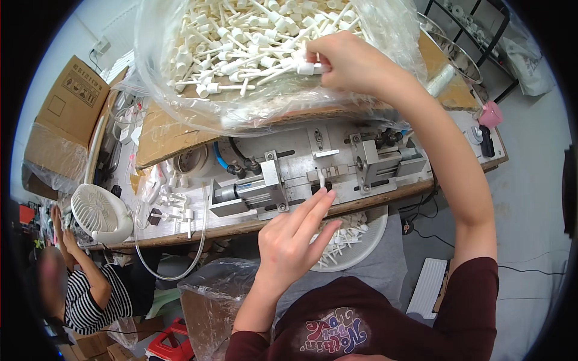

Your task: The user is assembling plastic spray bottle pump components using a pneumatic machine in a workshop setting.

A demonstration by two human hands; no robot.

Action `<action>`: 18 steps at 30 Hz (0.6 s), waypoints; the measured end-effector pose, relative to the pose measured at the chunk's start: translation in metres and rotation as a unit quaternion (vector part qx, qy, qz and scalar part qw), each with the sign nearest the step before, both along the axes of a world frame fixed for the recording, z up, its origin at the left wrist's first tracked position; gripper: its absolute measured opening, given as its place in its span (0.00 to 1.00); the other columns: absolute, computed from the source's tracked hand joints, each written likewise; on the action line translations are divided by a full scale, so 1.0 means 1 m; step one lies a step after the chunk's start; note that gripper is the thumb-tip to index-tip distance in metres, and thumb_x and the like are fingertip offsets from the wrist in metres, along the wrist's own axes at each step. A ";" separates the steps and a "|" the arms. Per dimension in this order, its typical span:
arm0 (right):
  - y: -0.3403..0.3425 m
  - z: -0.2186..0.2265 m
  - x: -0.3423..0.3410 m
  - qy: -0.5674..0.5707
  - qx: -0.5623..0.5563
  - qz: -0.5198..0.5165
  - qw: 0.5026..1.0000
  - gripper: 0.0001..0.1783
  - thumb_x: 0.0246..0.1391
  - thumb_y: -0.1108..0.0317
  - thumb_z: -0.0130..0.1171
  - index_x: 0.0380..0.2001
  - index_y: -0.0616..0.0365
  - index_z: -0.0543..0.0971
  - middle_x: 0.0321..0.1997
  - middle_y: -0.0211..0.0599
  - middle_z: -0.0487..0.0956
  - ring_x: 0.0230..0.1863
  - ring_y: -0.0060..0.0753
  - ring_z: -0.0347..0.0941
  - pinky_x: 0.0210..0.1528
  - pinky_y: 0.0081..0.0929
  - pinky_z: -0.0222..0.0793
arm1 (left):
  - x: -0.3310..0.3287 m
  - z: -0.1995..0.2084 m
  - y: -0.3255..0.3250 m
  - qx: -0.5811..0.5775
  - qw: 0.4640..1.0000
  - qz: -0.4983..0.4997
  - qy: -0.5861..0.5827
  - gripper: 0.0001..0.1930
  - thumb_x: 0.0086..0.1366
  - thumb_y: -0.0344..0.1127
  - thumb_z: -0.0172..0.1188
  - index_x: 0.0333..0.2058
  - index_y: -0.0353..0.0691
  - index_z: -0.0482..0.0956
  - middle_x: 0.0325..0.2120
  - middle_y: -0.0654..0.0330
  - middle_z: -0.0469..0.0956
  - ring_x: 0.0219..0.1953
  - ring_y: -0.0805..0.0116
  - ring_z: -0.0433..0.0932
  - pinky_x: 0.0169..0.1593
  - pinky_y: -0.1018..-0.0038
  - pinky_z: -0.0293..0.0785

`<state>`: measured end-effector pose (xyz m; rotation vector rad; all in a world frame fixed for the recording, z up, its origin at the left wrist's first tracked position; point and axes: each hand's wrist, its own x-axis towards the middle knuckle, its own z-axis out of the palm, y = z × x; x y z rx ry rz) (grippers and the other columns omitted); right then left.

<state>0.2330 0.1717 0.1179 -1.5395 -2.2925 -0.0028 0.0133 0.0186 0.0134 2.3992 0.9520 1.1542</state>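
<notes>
Pastel lettering (335, 331) marks the shirt (289, 319), black print (82, 85) a carton (63, 117); right hand (355, 63) pinches a white piece (306, 68); left hand (290, 243), thumb parted, gripping nothing, beside a fixture (337, 171).

Boxy silver metal actuators (261, 191) flank the small grey metal block (342, 171); its near side admits the left hand (290, 243).

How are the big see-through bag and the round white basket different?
The bag is clear and crinkled; the basket is white and round. The bag lies over brown cardboard on the workbench, while the basket sits lower, partly hidden by the workbench's edge. More white stemmed parts show in the bag than in the basket. Both hold such parts.
</notes>
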 end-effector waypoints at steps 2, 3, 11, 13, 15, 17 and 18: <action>-0.011 -0.011 0.011 0.053 0.127 0.079 0.987 0.12 0.42 0.81 0.61 0.35 0.63 0.79 0.32 0.42 0.78 0.28 0.39 0.77 0.32 0.34 0.73 | -0.006 0.003 0.002 -0.002 0.998 -0.014 -0.069 0.25 0.51 0.24 0.74 0.50 0.35 0.82 0.44 0.51 0.84 0.26 0.72 0.83 0.33 0.79 0.78; -0.020 -0.018 0.013 0.081 0.187 0.117 0.972 0.13 0.42 0.80 0.61 0.35 0.63 0.80 0.32 0.42 0.78 0.27 0.38 0.76 0.31 0.33 0.73 | -0.007 0.006 0.002 -0.041 0.992 -0.016 -0.121 0.24 0.52 0.21 0.72 0.50 0.34 0.82 0.43 0.49 0.84 0.29 0.71 0.84 0.36 0.77 0.79; -0.131 -0.066 -0.020 -0.023 0.329 0.239 0.913 0.21 0.41 0.72 0.63 0.41 0.73 0.82 0.42 0.50 0.81 0.34 0.41 0.82 0.35 0.29 0.82 | -0.001 0.018 0.011 -0.251 0.910 -0.055 -0.326 0.22 0.55 0.16 0.68 0.50 0.31 0.81 0.47 0.51 0.80 0.46 0.67 0.82 0.46 0.74 0.84; -0.132 -0.069 -0.015 0.027 0.313 0.231 0.921 0.19 0.42 0.71 0.62 0.39 0.71 0.82 0.44 0.49 0.80 0.37 0.39 0.82 0.37 0.29 0.82 | -0.001 0.014 0.007 -0.228 0.934 -0.043 -0.272 0.19 0.54 0.18 0.70 0.47 0.32 0.83 0.47 0.52 0.80 0.43 0.68 0.83 0.45 0.74 0.85; -0.137 -0.070 -0.009 0.084 0.270 0.195 0.939 0.16 0.45 0.75 0.64 0.40 0.69 0.83 0.45 0.48 0.81 0.39 0.40 0.83 0.39 0.30 0.81 | 0.001 0.005 0.004 -0.117 0.974 -0.004 -0.196 0.19 0.53 0.19 0.71 0.46 0.31 0.83 0.46 0.51 0.80 0.40 0.67 0.84 0.43 0.74 0.85; -0.140 -0.077 -0.004 0.172 0.273 0.120 0.939 0.15 0.46 0.80 0.64 0.41 0.67 0.83 0.43 0.47 0.82 0.40 0.40 0.83 0.40 0.31 0.81 | 0.003 -0.010 0.003 -0.070 0.988 0.010 -0.137 0.15 0.54 0.19 0.70 0.42 0.31 0.84 0.47 0.49 0.80 0.39 0.65 0.84 0.40 0.73 0.85; -0.140 -0.079 -0.002 0.214 0.273 0.083 0.934 0.15 0.47 0.82 0.65 0.42 0.67 0.83 0.43 0.47 0.83 0.40 0.39 0.83 0.40 0.31 0.81 | 0.004 -0.015 0.002 -0.055 0.994 0.017 -0.094 0.15 0.54 0.21 0.71 0.42 0.31 0.84 0.48 0.50 0.80 0.37 0.65 0.84 0.39 0.74 0.84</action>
